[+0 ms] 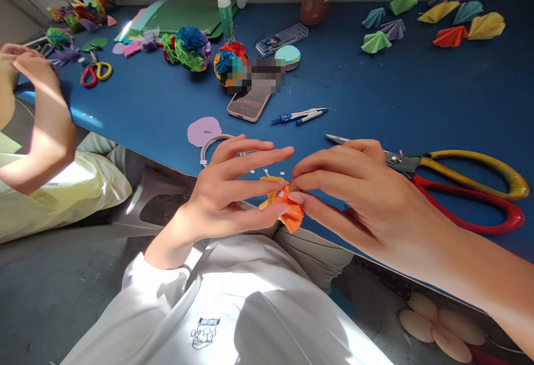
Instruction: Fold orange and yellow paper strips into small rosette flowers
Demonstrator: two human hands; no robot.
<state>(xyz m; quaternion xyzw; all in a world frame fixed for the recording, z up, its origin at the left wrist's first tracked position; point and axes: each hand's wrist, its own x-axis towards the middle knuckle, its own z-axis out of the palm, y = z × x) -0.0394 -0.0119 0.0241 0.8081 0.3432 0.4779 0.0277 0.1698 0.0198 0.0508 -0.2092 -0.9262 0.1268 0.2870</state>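
An orange folded paper piece (287, 205) is pinched between the fingertips of the left hand (227, 192) and the right hand (359, 187), both grips closed lightly on it with the remaining left fingers spread. It is held just over the near edge of the blue counter (375, 98), in front of the large scissors (459, 181) lying behind the right hand. A pink paper disc (203, 131) and a phone (249, 103) are seen farther back.

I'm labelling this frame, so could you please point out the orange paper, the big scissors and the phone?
orange paper (292, 216): head view, lower folded edge.
big scissors (479, 198): head view, red handle.
phone (247, 105): head view, screen.
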